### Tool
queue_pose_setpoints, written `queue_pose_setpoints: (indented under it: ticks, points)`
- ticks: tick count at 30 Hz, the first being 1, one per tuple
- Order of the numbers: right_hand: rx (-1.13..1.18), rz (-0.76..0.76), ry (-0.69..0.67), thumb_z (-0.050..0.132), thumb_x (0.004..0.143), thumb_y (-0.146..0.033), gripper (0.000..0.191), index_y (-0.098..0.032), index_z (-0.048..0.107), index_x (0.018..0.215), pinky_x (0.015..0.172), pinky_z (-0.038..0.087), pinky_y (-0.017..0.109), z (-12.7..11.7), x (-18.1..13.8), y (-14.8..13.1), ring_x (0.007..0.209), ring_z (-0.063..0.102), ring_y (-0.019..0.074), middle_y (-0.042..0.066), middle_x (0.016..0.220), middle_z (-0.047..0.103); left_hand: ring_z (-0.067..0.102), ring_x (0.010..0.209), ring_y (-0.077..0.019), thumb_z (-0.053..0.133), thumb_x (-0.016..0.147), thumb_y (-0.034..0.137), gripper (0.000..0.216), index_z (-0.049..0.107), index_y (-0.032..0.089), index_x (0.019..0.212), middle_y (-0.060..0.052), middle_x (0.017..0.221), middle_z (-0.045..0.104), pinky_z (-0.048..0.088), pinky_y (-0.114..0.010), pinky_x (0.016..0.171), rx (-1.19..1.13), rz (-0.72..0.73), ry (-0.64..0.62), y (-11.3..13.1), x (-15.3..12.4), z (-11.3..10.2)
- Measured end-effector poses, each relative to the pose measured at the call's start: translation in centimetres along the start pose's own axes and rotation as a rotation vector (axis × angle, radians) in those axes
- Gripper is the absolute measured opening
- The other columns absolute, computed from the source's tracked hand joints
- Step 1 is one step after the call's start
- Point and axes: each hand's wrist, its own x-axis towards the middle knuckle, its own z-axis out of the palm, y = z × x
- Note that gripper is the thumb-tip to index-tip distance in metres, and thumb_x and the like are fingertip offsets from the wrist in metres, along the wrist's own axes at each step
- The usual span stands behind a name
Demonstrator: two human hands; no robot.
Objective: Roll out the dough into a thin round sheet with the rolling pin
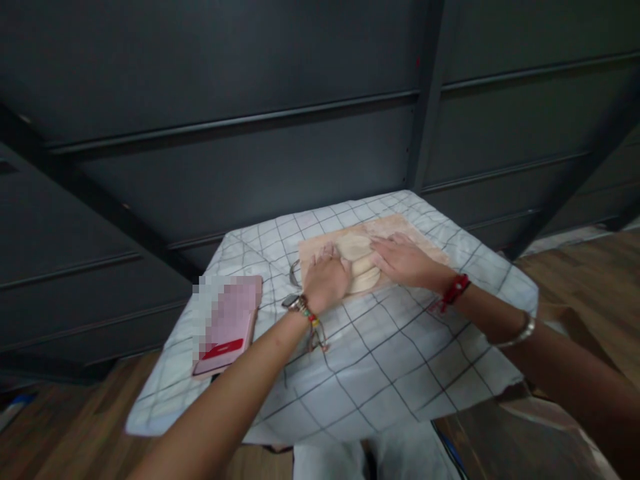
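A pale rolling pin [363, 265] lies across a flattened sheet of dough [354, 246], which shows on both sides of it. My left hand [326, 272] rests palm down over the pin's left end, fingers stretched out and spread. Over the right end my right hand [401, 259] lies flat, its fingers extended toward the left. Both palms cover the pin's ends, so only its middle shows. Underneath is a floured wooden board [313, 248]. Just left of my left hand, a curved metal piece [295, 273] is partly hidden.
A checked cloth [390, 353] covers the small table. At its left lies a pink box or booklet [235, 320] with a red label, partly pixelated. Dark metal panels [250, 160] stand behind the table. Wooden flooring [590, 280] shows at the right.
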Motion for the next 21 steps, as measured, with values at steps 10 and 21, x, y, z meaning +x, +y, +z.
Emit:
queue_pose_setpoints:
  ticks: [10,21]
  points:
    - [0.004,0.011,0.027,0.034,0.096,-0.026,0.042,-0.008,0.055,0.127,0.097,0.037,0.05,-1.0,-2.0,-0.6,0.113,0.054,0.0306,0.018,0.128,0.059,0.027,0.14,-0.0265,0.019,0.098,0.024,0.052,0.048,0.001,0.135,-0.019,0.149,0.033,0.023,-0.045,0.114,0.038,0.022,0.041,0.6,0.0,-0.2]
    - [-0.003,-0.031,-0.01,0.026,0.097,-0.023,0.041,-0.009,0.058,0.12,0.094,0.038,0.047,-0.9,-2.2,0.0,0.108,0.055,0.0281,0.017,0.125,0.061,0.032,0.138,-0.0279,0.022,0.098,0.023,0.049,0.061,0.005,0.12,-0.019,0.147,0.037,0.029,-0.044,0.11,0.069,0.082,0.014,1.0,0.7,-0.3]
